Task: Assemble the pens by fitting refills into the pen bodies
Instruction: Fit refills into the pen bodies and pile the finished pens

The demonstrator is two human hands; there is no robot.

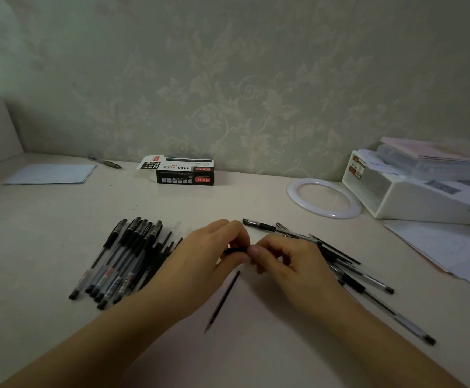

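Between the two sets of fingertips, just above the pale desk point(256, 345), a short black pen part point(235, 250) is held crosswise. The left hand point(214, 253) curls its fingers and thumb around the part's left end; the right hand point(281, 261) pinches the right end with thumb and bent fingers, its thumbnail facing up. The two hands almost touch where they meet on the part. How much of the part lies hidden inside the fingers cannot be told.

Just below the fingers, toward the person, a single dark refill point(222, 302) lies free on the desk, slanting from near the right thumb down to the left, touching neither hand.

To the left of the left fingers lies a pile of pens point(119, 259) with black caps and clear barrels, packed side by side, their caps pointing away; the left wrist overlaps the pile's right edge. To the right of the right fingers, and partly under that hand, a looser scatter of pens and refills point(348, 270) fans out toward the near right.

Beyond the fingers, well apart against the wallpapered wall, sits an open black pen box point(185, 175). Right of it lie a white ring point(324, 214) and a white tray of papers point(413, 203). Far left lie a sheet of paper point(50, 174) and a lone pen point(105, 162).
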